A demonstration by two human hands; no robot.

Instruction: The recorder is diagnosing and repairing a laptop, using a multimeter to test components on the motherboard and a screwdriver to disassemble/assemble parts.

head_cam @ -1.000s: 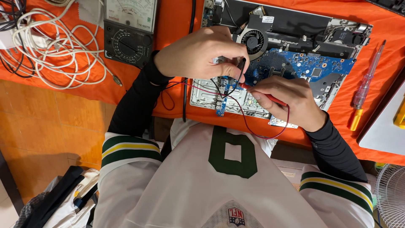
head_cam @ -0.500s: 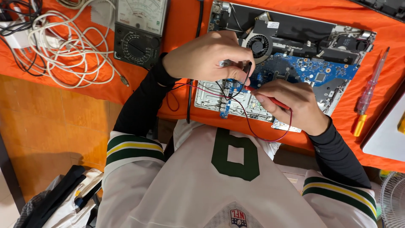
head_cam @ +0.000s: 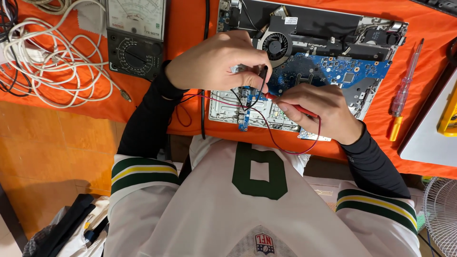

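An opened laptop (head_cam: pixel 333 33) lies on the orange cloth (head_cam: pixel 190 28), showing its blue circuit board (head_cam: pixel 333 71) and round fan (head_cam: pixel 277 45). My left hand (head_cam: pixel 214 62) pinches a black test probe (head_cam: pixel 263 78) with the tip pointing down at the board's left edge. My right hand (head_cam: pixel 319 112) grips a red test probe (head_cam: pixel 290 104), its tip close to the black one. Red and black leads (head_cam: pixel 276 138) loop from the probes back toward my body.
An analog multimeter (head_cam: pixel 135 35) stands at upper left next to a tangle of white cables (head_cam: pixel 52 62). A clear-handled screwdriver with a yellow end (head_cam: pixel 404 90) lies at right. A fan grille (head_cam: pixel 440 219) shows at bottom right, a dark bag (head_cam: pixel 66 233) at bottom left.
Both hands stay on the probes at the same spot on the board. The view has shifted slightly; the probe tips sit a little closer together.
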